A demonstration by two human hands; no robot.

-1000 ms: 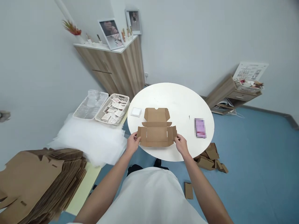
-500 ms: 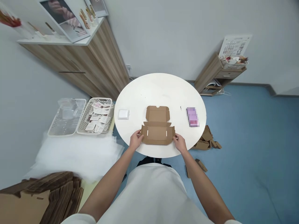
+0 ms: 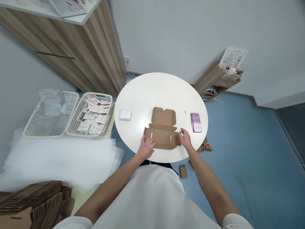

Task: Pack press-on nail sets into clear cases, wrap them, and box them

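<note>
An unfolded brown cardboard mailer box (image 3: 163, 136) lies flat on the white oval table (image 3: 152, 90). Its lid panel points away from me, and two white slots show in the base panel. My left hand (image 3: 146, 149) grips the box's near left corner, fingers bent over the edge and side flap. Beside the right side flap is my right hand (image 3: 185, 138), its index finger stretched out and apart from the thumb, which is near the flap. Left of the box rests a white packet (image 3: 125, 114). A purple and pink stack, blurred out, (image 3: 196, 122) is to the right.
A basket of printed cards (image 3: 94, 116) and a basket of clear plastic packaging (image 3: 51, 116) stand at left. White sheets (image 3: 62, 156) and stacked flat cardboard (image 3: 45, 203) lie nearer. Small cardboard boxes (image 3: 183, 171) are on the floor. A wooden cabinet (image 3: 95, 41) stands behind.
My left hand has shifted from the left flap's side onto the near left corner. My right hand's fingers have spread from the right flap, which now tilts outward. The view has turned slightly.
</note>
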